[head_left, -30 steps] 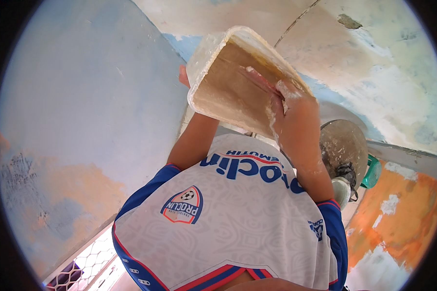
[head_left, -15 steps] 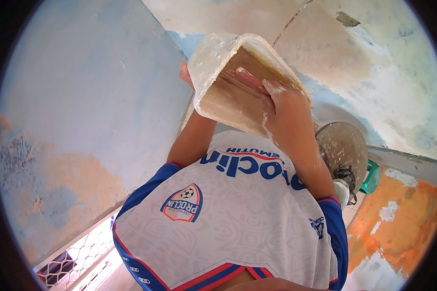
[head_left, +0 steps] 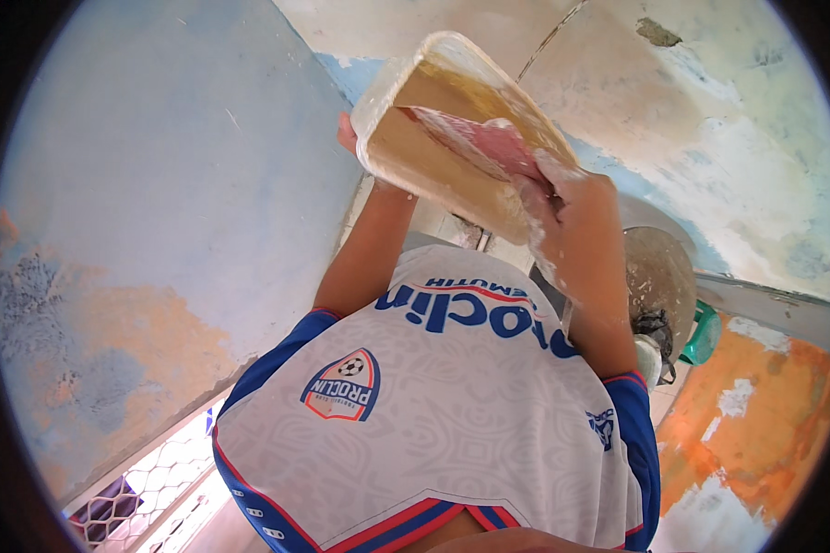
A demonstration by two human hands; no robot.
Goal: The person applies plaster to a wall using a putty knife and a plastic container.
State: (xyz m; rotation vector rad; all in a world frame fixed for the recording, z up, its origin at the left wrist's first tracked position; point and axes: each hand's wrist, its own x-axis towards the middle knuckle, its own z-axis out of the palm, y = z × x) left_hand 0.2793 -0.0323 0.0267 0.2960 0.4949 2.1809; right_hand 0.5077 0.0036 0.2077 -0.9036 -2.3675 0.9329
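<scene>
The hands were both busy. The left hand (head_left: 347, 135) held the far left side of a cream plastic tub (head_left: 452, 189). Most of that hand was hidden behind the tub, so how wide its fingers were spread could not be told. The right hand (head_left: 578, 205) was curled tight around a flat pink-red scraper (head_left: 498, 147) with smears of white paste (head_left: 466, 132) on it. The tub was up in front of the white-and-blue shirt (head_left: 470, 396), tipped so that its mouth showed, and the scraper slanted across that mouth. Whether its tip touched the inside wall was hard to tell.

To do this well, the left hand likely needed to hold the tub very still. Long, slow strokes with the scraper flat on the inside would probably have worked better than quick pokes. The corners were round, so a little turn of the wrist there might have helped.

The rim looked bumpy and crusty, and a hard knock could have shaken bits loose. A blue-grey wall (head_left: 175, 184) seemed close to the left fingers, so big swings that way were risky. A patchy cream-and-blue wall (head_left: 636, 111) stood past the tub. Low on the right sat a round dusty thing (head_left: 662, 272). The easiest room for moving seemed to be over the tub's mouth.
</scene>
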